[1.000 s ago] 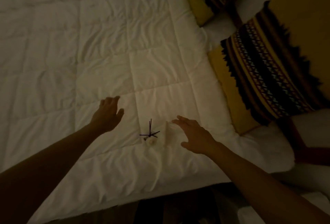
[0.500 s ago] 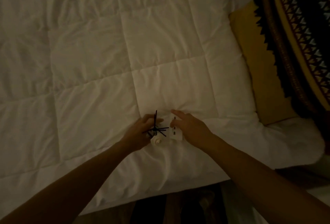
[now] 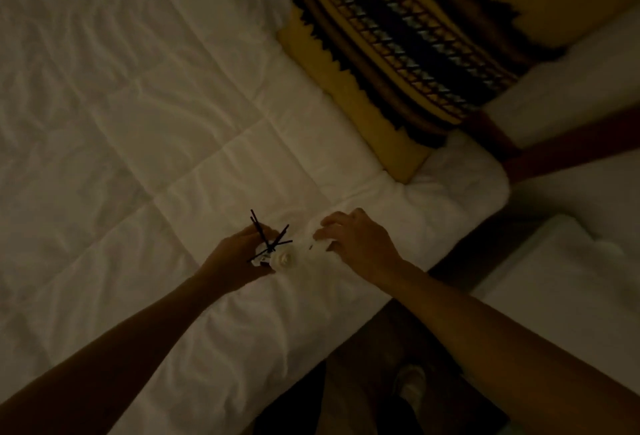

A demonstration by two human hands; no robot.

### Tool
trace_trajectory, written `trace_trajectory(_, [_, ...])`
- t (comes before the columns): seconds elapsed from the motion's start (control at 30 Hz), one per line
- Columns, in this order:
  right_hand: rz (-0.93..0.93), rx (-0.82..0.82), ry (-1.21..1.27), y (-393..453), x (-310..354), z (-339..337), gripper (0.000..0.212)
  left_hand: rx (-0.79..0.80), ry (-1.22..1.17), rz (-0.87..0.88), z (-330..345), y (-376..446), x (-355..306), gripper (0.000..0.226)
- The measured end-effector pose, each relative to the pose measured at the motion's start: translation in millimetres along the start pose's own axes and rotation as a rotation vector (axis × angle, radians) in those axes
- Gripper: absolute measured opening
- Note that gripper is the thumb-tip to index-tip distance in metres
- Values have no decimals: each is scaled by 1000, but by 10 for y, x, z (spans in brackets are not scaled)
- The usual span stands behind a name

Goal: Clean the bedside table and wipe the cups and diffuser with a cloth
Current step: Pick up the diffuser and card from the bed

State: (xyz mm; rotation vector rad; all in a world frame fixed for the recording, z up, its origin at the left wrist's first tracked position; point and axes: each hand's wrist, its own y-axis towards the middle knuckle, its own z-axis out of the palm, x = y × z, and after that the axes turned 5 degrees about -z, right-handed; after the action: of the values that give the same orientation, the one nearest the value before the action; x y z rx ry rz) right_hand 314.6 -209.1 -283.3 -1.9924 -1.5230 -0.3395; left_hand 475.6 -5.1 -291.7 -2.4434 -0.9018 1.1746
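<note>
On the near edge of the bed [image 3: 138,123], over the white quilt, both hands are busy. Left hand [image 3: 235,258] is curled round the diffuser [image 3: 277,258], a small pale bottle with dark reeds [image 3: 265,240] fanning out the top; grip sits on its left side. Right hand [image 3: 360,244] has fingers bent down onto a small white item [image 3: 320,244] just right of the diffuser, looks like a cup or the cloth (too dim and white-on-white to tell), so whether it is really gripping is unclear. Patterned yellow cushion [image 3: 398,64] lies far right, well apart.

Progress: bedside table is not in view, no cups clearly seen. Task things sit on the bed, so they seem moved off the table, probably mid-task. No visible wiping contact on the diffuser right now. Left to do, as a guess: wipe diffuser, wipe cups, wipe table, put things back. Reeds are loose and the bottle could spill on bedding if tilted.
</note>
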Motion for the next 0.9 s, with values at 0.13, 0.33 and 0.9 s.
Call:
trace_trajectory(0.13, [157, -124, 23, -658, -427, -318, 28, 68, 28, 98, 110, 239, -687, 62])
trace_trajectory(0.33, [436, -349, 107, -1998, -1121, -506, 26, 169, 179, 293, 757, 560, -1927, 63])
trace_trajectory(0.9, [998, -482, 93, -5896, -3146, 315, 29, 401, 212, 653, 4466, 571, -4788, 57])
